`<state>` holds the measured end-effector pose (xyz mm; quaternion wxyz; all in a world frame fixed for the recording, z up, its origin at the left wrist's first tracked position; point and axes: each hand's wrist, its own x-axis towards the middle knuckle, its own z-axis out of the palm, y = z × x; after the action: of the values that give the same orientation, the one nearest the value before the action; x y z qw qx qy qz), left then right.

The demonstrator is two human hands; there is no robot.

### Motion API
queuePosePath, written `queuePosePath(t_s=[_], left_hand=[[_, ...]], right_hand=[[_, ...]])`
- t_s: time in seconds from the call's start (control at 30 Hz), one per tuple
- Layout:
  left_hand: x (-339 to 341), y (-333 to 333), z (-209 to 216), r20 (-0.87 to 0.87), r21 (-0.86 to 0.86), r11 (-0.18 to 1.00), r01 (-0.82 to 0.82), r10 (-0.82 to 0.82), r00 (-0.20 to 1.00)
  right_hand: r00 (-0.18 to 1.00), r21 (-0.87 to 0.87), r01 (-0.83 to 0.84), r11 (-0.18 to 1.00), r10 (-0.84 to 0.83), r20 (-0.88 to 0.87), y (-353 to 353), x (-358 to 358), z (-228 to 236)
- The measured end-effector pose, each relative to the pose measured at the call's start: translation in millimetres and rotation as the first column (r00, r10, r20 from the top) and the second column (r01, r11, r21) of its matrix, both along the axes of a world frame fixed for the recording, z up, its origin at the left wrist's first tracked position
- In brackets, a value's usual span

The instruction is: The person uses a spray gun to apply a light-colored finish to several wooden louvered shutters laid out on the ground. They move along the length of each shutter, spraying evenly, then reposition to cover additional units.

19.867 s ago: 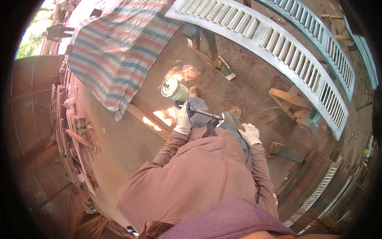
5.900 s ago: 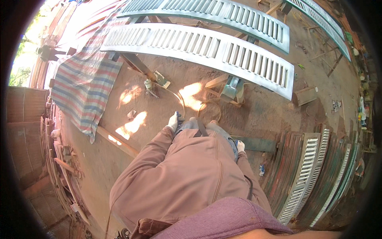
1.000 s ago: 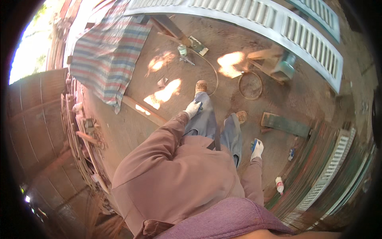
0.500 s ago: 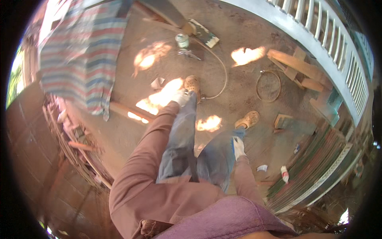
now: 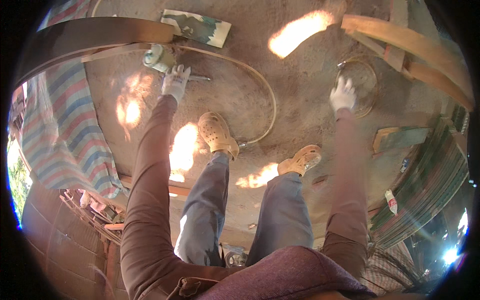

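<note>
White gloves cover both hands. My left hand [image 5: 175, 84] reaches down beside a pale, round container [image 5: 159, 57], fingers stretched out. Just past its fingertips the end of a thin metal tool [image 5: 201, 78] shows on the ground; the rest of that tool is hidden by the hand, and whether they touch I cannot tell. On the other side, my right hand [image 5: 343, 94] hangs over the left edge of a coiled hoop of thin hose [image 5: 375, 89], its fingers spread with nothing in them.
A pale hose [image 5: 272, 95] curves over the dirt floor ahead of my clogs. Wooden pieces [image 5: 395, 37] lie at the far right, a curved dark board [image 5: 95, 37] at the far left. Striped sheeting [image 5: 70, 130] hangs at left; a bottle [image 5: 391, 201] lies right.
Both hands have moved forward from beside my legs, the left to the container and metal tool, the right to the coiled hose. My view has shifted too.
</note>
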<state>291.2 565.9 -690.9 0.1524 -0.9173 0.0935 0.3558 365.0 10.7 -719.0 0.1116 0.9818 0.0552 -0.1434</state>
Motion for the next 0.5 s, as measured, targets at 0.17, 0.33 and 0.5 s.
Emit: queuePosePath(t_s=[0.17, 0.33, 0.5], left_hand=[[-5.6, 25.8, -54.4, 0.007, -0.132, 0.991, 0.039, -0.038, 0.999], [-6.8, 32.5, -52.7, -0.112, -0.193, 0.979, 0.062, -0.085, 0.99], [-55.2, -4.6, -25.7, -0.08, -0.284, 0.957, -0.062, 0.041, 0.996]], right_hand=[[0.96, -0.294, -0.208, 0.933, 0.137, -0.243, -14.7, 90.7, -39.6], [0.98, -0.276, -0.026, 0.961, -0.03, -0.196, 24.2, 69.4, -55.9], [0.99, -0.222, 0.045, 0.974, -0.074, -0.121, 19.9, 27.8, -27.0]])
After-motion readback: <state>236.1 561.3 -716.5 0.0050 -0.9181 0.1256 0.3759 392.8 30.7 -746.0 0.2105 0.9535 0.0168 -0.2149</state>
